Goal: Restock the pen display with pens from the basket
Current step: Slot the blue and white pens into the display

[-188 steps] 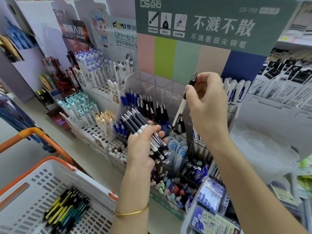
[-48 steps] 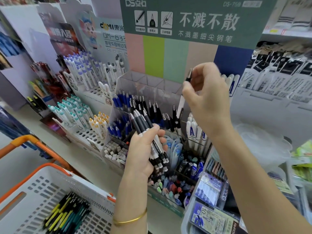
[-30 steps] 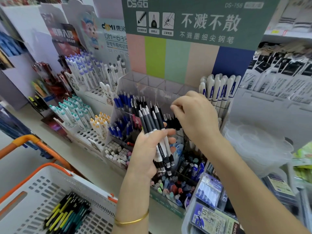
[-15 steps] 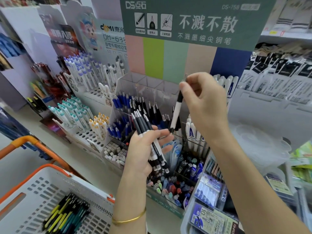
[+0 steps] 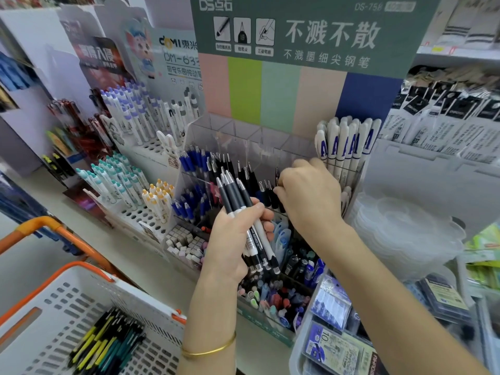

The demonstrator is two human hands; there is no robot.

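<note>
A person's left hand (image 5: 238,239) gripped a bundle (image 5: 239,204) of slim pens. The fingers curled round white barrels with dark matte grips and silver tips, fanned upward past the thumb. The right hand (image 5: 308,196), just beyond the left fingertips, reached into the display (image 5: 243,133), a clear hard-plastic rack of stepped compartments. Its fingers were bent downward among upright black pens (image 5: 251,180) with metal clips, and whether they pinched one could not be told from this angle. Behind the right knuckles stood white pens (image 5: 346,142) with blue clips, rounded caps up. Above them rose a card sign (image 5: 311,31), dull green with white characters over pastel stripes. The left wrist wore a thin gold bangle (image 5: 208,350). Below it sat the basket (image 5: 48,301), white slotted plastic with an orange rim and handles, holding loose pens (image 5: 108,342) in yellow, teal and black, lying flat on its floor. To the left of the left hand, white perforated stands (image 5: 140,215) held teal-, purple- and orange-capped pens. The racks stood on a smooth, pale shelf (image 5: 151,266) in a stationery shop, and packaged refills (image 5: 332,347) lay under the right forearm.
</note>
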